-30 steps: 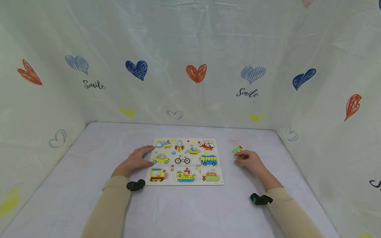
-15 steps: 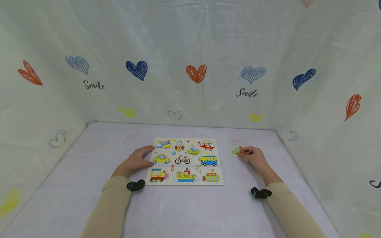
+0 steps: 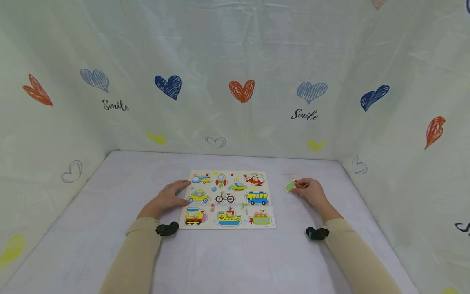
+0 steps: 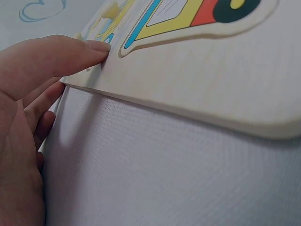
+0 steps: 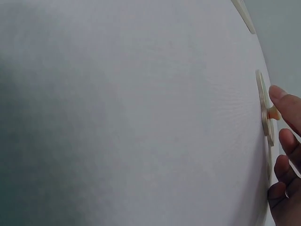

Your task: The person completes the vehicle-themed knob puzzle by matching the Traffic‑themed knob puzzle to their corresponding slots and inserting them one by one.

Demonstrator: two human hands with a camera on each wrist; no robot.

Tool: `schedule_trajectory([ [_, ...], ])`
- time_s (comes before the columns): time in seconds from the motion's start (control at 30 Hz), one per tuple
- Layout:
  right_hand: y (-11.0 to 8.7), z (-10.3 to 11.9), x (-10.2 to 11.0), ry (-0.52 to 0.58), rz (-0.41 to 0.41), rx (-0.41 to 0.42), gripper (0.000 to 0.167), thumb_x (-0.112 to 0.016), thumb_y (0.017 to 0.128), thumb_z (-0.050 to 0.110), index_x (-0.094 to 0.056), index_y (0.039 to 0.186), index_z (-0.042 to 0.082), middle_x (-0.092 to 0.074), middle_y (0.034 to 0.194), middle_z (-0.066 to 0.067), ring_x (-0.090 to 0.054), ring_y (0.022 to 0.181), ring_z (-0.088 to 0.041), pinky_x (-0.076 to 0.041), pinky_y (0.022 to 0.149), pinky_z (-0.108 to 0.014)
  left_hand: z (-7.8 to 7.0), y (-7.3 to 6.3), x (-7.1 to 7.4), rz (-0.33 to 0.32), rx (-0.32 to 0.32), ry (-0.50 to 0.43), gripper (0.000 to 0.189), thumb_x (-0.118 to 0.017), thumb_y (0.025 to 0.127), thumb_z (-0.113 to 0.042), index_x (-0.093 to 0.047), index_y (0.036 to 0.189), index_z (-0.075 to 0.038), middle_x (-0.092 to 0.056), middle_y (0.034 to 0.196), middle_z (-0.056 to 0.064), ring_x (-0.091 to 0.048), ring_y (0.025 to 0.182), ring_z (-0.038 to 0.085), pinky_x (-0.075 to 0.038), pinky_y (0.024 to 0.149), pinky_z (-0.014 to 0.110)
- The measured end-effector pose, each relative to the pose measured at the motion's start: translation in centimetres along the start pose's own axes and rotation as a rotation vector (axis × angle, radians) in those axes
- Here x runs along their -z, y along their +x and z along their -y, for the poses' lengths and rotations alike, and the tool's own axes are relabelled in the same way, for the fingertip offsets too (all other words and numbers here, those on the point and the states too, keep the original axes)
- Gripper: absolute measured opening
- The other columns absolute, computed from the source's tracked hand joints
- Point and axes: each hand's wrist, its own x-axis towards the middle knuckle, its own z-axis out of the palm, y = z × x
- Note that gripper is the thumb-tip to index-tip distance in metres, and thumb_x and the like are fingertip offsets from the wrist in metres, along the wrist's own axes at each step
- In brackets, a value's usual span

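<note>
In the middle of the table lies a wooden knob puzzle board point(image 3: 229, 207) with vehicle pictures. My left hand point(image 3: 169, 197) rests at its left edge, thumb and fingers spread. In the left wrist view the thumb point(image 4: 70, 56) lies over the board's edge near the train. To the right of the board is a green submarine puzzle piece point(image 3: 290, 186). My right hand point(image 3: 311, 191) is at its right end, partly covering it. In the right wrist view the thumb point(image 5: 287, 106) and curled fingers stand around the wooden knob point(image 5: 273, 113); I cannot tell whether they pinch it.
Several vehicle pieces with knobs, such as the bus point(image 3: 257, 198) and the car point(image 3: 198, 196), sit in the board. A pale cloth covers the table point(image 3: 220, 261). Behind it hangs a curtain point(image 3: 271, 122) printed with hearts.
My right hand has shifted slightly up and its fingertips have moved from the submarine piece's lower right edge onto its right end. The left hand and the board stay put.
</note>
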Motion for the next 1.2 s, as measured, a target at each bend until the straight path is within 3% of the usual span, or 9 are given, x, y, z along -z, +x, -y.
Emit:
schedule_trajectory([
  [0.3, 0.4, -0.3, -0.2, 0.014, -0.014, 0.039, 0.025, -0.081, 0.077, 0.009, -0.070, 0.094, -0.006, -0.061, 0.076, -0.002, -0.053, 0.071, -0.015, -0.044, 0.061, -0.022, -0.1, 0.0, -0.1, 0.001, -0.001, 0.003, 0.082, -0.075, 0.078, -0.023, -0.038, 0.149, -0.007, -0.026, 0.156, 0.019, -0.014, 0.141, 0.045, -0.010, 0.108, 0.067],
  [0.6, 0.5, -0.1, -0.3, 0.036, 0.001, 0.019, 0.020, -0.079, 0.080, 0.007, -0.069, 0.092, -0.006, -0.064, 0.075, -0.004, -0.058, 0.065, -0.013, -0.046, 0.057, -0.022, -0.1, 0.0, -0.1, 0.006, -0.001, 0.001, 0.082, -0.075, 0.079, -0.023, -0.038, 0.149, -0.007, -0.026, 0.156, 0.019, -0.014, 0.141, 0.044, -0.009, 0.108, 0.067],
  [1.2, 0.0, 1.0, -0.8, 0.025, 0.008, 0.020, 0.016, -0.078, 0.082, 0.010, -0.071, 0.091, -0.002, -0.062, 0.080, -0.006, -0.054, 0.073, -0.017, -0.045, 0.058, -0.023, -0.2, -0.1, 0.0, 0.001, 0.002, -0.001, 0.081, -0.075, 0.078, -0.021, -0.038, 0.149, -0.006, -0.026, 0.156, 0.019, -0.014, 0.141, 0.045, -0.009, 0.108, 0.067],
])
